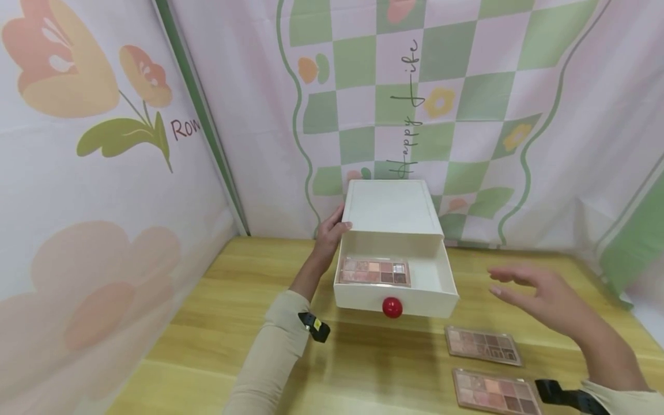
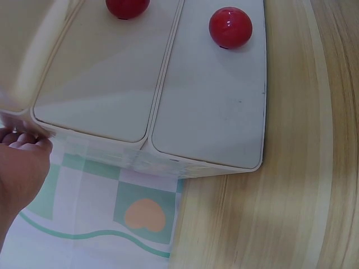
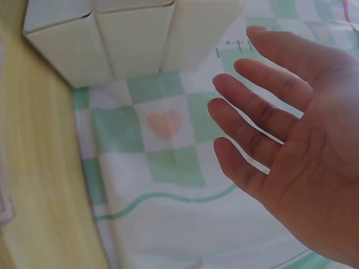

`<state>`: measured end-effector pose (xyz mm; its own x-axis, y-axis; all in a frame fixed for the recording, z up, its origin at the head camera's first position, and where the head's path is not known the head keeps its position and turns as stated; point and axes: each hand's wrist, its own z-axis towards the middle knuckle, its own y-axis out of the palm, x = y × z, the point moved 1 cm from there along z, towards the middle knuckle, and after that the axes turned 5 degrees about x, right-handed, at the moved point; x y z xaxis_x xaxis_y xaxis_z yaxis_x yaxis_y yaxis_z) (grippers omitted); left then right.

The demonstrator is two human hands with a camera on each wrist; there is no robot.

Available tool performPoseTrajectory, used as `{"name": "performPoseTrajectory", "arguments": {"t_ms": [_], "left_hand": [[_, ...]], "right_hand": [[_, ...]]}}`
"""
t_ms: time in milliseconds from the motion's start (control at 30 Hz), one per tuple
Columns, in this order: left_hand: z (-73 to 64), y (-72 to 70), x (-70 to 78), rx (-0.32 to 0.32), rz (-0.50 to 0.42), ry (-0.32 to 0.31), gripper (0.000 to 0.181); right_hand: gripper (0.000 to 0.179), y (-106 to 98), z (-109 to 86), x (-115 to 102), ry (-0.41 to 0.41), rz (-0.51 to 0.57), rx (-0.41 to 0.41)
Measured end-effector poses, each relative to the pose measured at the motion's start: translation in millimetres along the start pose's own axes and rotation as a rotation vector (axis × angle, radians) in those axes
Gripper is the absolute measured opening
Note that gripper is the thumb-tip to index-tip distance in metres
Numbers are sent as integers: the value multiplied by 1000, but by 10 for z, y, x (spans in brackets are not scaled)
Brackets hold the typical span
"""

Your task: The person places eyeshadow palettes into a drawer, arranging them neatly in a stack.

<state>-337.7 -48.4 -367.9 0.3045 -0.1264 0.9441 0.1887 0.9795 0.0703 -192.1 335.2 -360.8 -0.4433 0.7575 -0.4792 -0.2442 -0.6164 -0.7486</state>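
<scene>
A white drawer box [image 1: 392, 207] stands on the table with its top drawer [image 1: 433, 304] pulled out. Inside that drawer, toward the left, lies an eyeshadow palette [image 1: 374, 272]. A round red knob [image 1: 392, 307] sits on the drawer's front. My left hand [image 1: 328, 237] grips the box's left side near the upper front corner, thumb at the edge. To the right of the box my right hand [image 1: 542, 294] hovers in the air, holding nothing, its fingers apart in the right wrist view. Nearest below it on the table are two more palettes, one farther back [image 1: 483, 345] and one closer [image 1: 497, 392].
Two lower drawer fronts with red knobs [image 2: 230, 28] show in the left wrist view. The wooden table [image 1: 249, 311] runs back to a checkered curtain [image 1: 358, 104] behind the box. A flowered curtain [image 1: 104, 190] hangs on the left.
</scene>
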Motion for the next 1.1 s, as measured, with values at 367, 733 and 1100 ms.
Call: {"name": "performPoseTrajectory", "arguments": {"t_ms": [367,733,1100], "left_hand": [[-5,2,-1,9,2,6,71],[12,-7,8,13,-5,14,73],[0,3,6,16,-4,10,74]], "right_hand": [[32,32,-282,395,66,-68,-68],[39,274,-539,738,7,14,-98],[53,518,-697,997,0,204,-223]]}}
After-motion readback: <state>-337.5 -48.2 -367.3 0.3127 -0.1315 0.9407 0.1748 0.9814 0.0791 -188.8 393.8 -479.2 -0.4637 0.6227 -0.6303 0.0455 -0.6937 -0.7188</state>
